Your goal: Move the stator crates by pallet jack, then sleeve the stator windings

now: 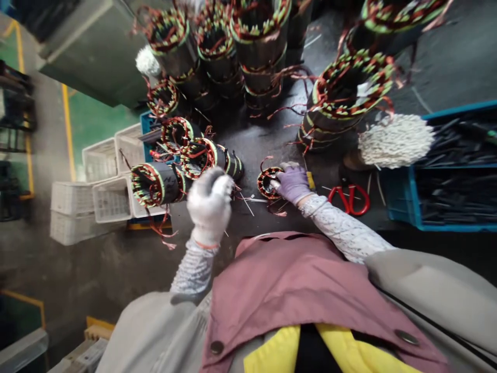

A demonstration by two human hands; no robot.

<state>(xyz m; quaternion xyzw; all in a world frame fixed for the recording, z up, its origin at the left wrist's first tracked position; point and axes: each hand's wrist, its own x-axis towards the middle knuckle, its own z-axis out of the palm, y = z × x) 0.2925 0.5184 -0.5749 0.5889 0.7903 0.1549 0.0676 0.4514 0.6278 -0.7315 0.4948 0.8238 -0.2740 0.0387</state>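
Observation:
My left hand (209,210), in a white glove, is raised above the front of the table with its fingers curled closed. Whatever it may hold is hidden. Beyond it lie several wound motor stators, among them a tipped stator (169,184) with copper-red windings and loose leads. My right hand (293,182), in a purple glove, grips the right rim of a small stator (267,192) standing upright on the table, thumb at its opening. Right of this hand are a yellow-handled tool (310,180), partly covered, and red-handled scissors (351,199).
Stacked stators (260,57) fill the back, with a larger pair (330,124) toward the right. A bundle of white ties (396,141) stands beside blue bins (415,202) of dark strips. White baskets (111,199) sit off the table's left side. Thin scraps (248,202) lie between my hands.

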